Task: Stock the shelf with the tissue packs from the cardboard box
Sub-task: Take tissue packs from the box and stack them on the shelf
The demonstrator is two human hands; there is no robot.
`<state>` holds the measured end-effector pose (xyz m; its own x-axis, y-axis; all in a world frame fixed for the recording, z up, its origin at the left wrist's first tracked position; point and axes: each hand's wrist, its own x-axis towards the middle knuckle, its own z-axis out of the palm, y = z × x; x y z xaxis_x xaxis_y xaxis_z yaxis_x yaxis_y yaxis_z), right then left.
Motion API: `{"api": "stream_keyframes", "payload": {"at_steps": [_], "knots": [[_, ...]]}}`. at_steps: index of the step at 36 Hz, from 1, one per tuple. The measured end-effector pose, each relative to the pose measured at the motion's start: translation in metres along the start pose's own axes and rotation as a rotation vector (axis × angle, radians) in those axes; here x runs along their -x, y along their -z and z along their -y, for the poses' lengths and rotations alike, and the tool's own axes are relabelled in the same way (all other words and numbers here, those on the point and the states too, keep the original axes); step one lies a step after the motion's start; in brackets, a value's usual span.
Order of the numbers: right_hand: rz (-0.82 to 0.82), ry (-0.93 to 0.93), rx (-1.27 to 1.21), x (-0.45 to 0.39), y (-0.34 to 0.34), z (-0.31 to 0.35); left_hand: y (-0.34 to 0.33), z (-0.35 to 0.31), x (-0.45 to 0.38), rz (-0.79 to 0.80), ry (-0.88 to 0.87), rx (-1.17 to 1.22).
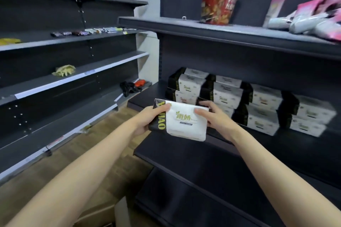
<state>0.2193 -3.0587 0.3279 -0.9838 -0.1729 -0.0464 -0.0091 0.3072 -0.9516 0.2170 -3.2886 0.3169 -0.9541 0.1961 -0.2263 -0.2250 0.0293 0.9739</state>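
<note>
**Trainee:** State the current grip.

**Instructor:** The left hand [147,120] grasps the black end of the tissue pack [181,120], thumb on top. The right hand [214,116] grasps the opposite white end, fingers curled over the far edge. The pack is held in the air just in front of the front-left corner of the shelf [147,97], not yet resting on it.

**Trainee:** How should the placement be done?

**Instructor:** Keep the pack level and the printed face oriented as on the stacked tissue packs [230,96]. My judgement is that the bare strip at the left end of the shelf is the likely slot. Slide the pack in from the front edge, seat it against the neighbouring stack, then release both hands.

**Trainee:** What is nearby, and what obstructs?

**Instructor:** Far left, the side shelving [73,77] carries snack bars [72,33], a pale crumpled item [63,70] and dark gloves [129,87]; none interferes. Above, the upper shelf [184,26] holds a red noodle cup [219,4] and pink packets [317,13]. Its front edge overhangs, so keep the pack low on entry. The existing stack stands two high; avoid nudging it. The cardboard box is only partly visible at the bottom edge, if at all.
</note>
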Motion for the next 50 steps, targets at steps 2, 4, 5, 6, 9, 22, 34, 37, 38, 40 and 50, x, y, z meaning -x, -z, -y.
{"api": "stream_keyframes", "payload": {"at_steps": [2,4,5,6,9,22,34,37,38,40,50], "knots": [[-0.032,0.037,0.291,0.006,0.019,-0.005,-0.016,-0.002,-0.01,0.007,0.002,-0.06],[-0.046,0.122,0.521,0.013,0.033,-0.008,-0.032,-0.004,-0.02,0.023,0.025,-0.112],[-0.049,0.165,0.587,0.017,0.038,-0.008,-0.04,-0.005,-0.025,0.038,0.046,-0.133],[-0.045,0.201,0.632,0.022,0.041,-0.007,-0.048,-0.006,-0.03,0.059,0.06,-0.147],[-0.011,0.242,0.829,0.03,0.048,-0.009,-0.071,-0.01,-0.046,0.115,0.088,-0.15],[-0.149,-0.061,1.209,0.024,0.119,-0.034,-0.148,-0.039,-0.111,0.384,-0.213,-0.885],[-0.066,-0.157,1.249,0.005,0.179,-0.037,-0.171,-0.052,-0.161,0.417,-0.645,-1.36],[-0.078,-0.153,1.187,0.003,0.188,-0.04,-0.17,-0.055,-0.163,0.437,-0.649,-1.331],[-0.078,-0.159,1.17,0.002,0.19,-0.039,-0.169,-0.056,-0.163,0.443,-0.639,-1.332],[-0.065,-0.177,1.152,-0.001,0.194,-0.038,-0.168,-0.056,-0.164,0.454,-0.624,-1.345],[-0.064,-0.268,1.11,0.0,0.197,-0.03,-0.168,-0.06,-0.167,0.275,-0.675,-1.523]]}}
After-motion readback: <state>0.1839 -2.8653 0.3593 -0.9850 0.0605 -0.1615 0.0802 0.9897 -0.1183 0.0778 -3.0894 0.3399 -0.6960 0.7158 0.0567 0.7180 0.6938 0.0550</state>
